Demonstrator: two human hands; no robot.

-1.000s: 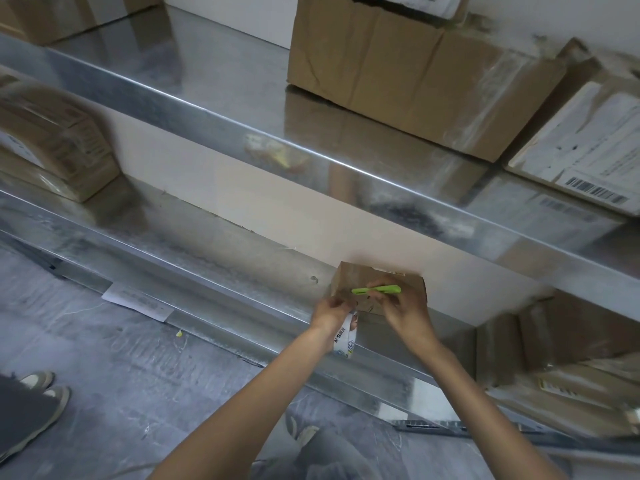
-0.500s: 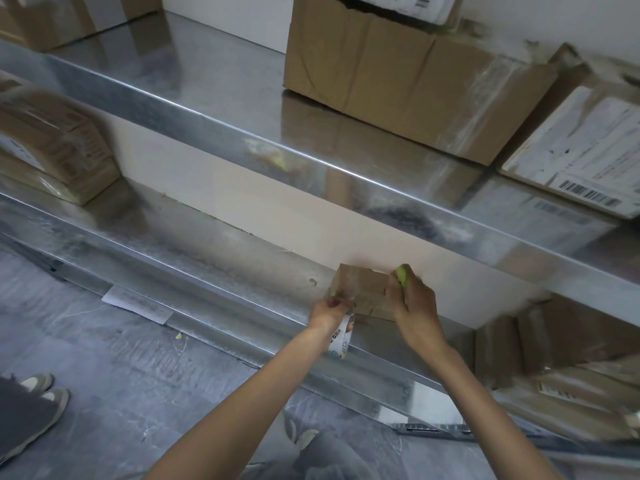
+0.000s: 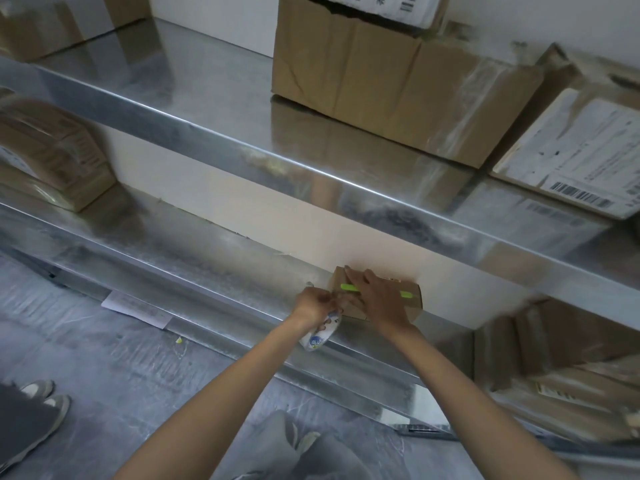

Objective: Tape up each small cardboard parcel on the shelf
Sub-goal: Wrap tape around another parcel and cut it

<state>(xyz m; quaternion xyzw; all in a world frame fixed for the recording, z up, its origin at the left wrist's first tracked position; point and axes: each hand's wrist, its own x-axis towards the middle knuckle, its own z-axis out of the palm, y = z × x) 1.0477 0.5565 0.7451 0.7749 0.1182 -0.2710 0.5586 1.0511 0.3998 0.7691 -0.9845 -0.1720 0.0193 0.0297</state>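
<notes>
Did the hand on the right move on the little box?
Yes. The right hand slid left across the small box, which sits in the same spot on the shelf. Its fingers now reach the box's left corner.

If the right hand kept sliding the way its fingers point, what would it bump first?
The right hand lies flat on the small parcel, fingers aimed up-left. Past the parcel's far corner it would probably meet the pale wall, though depth is unclear.

Small brown parcel [image 3: 414, 307] sits flat on lower shelf [image 3: 207, 251].
</notes>
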